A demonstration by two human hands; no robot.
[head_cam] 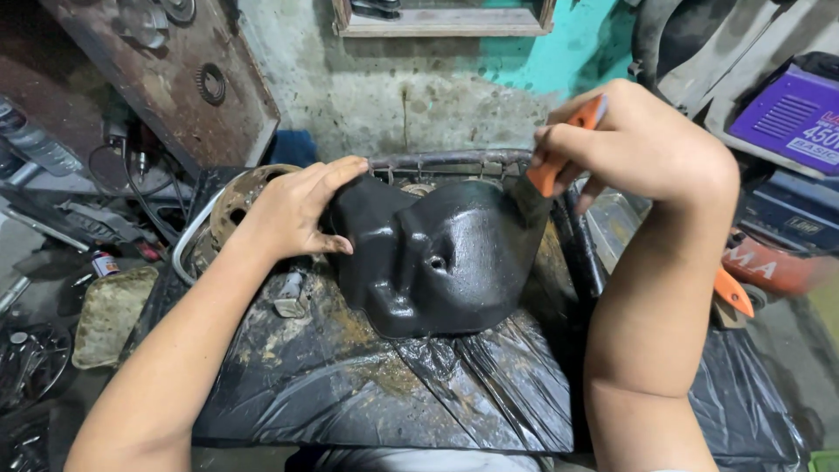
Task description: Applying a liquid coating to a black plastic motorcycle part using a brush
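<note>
Cluttered workshop, desk (367,393) draped in black plastic. Black metal cover (437,262) sits mid-desk, coat glossy almost all over. Your left hand (293,210) lies spread, steadying cover's left edge; right hand (647,144), grip pinching orange-handled brush (559,149), works top right corner.

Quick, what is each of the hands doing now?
Left hand: open, resting on the black metal cover.
Right hand: closed on an orange-handled tool.
</note>
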